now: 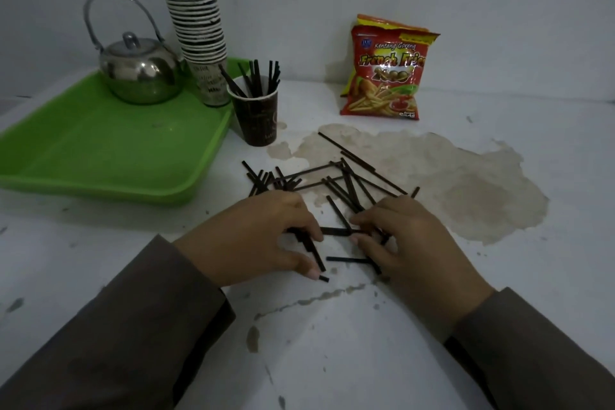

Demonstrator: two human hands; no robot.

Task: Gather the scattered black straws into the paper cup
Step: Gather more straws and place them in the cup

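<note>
Several black straws lie scattered across the white table in the middle of the view. A dark paper cup stands behind them beside the tray, with several straws upright in it. My left hand lies on the near left part of the pile, its fingers curled around a few straws. On the near right part sits my right hand, fingers bent down onto the straws and pinching one near its end. Both palms hide the straws under them.
A green tray at the left holds a steel teapot and a tall stack of paper cups. A red snack bag leans on the wall at the back. The table's paint has peeled in a brown patch at right.
</note>
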